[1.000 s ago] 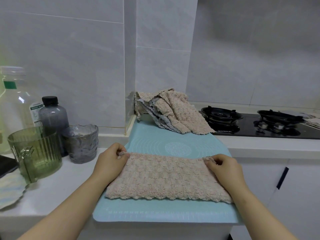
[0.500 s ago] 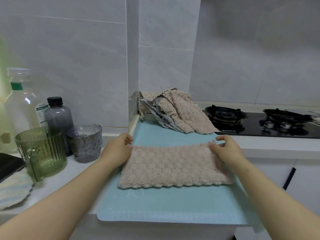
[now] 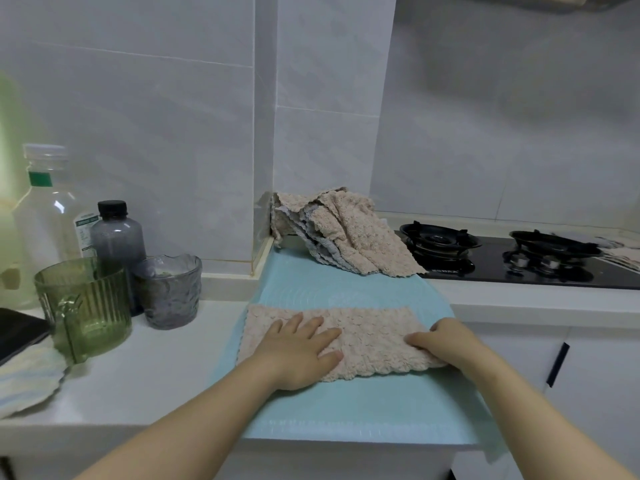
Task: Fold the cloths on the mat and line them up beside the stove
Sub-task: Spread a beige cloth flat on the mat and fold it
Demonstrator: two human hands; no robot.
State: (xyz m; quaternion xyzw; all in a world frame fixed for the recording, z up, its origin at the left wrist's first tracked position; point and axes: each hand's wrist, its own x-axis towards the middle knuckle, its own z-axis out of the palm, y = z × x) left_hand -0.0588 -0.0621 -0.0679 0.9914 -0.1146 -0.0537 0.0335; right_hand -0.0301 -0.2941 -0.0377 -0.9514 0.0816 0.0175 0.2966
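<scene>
A beige fluffy cloth lies folded into a long strip across the light blue mat. My left hand presses flat on its left half, fingers spread and straight. My right hand rests on the cloth's right end with fingers bent over its edge. A heap of unfolded beige and grey cloths sits at the mat's far end, against the wall corner and partly over the black stove.
On the white counter to the left stand a green ribbed glass jug, a grey textured cup, a dark bottle and a clear bottle. A striped cloth lies at the left edge. White cabinet doors sit lower right.
Both hands let go of the cloth's far corners after folding it away from me. They came back onto the folded strip, the left now flat on it.
</scene>
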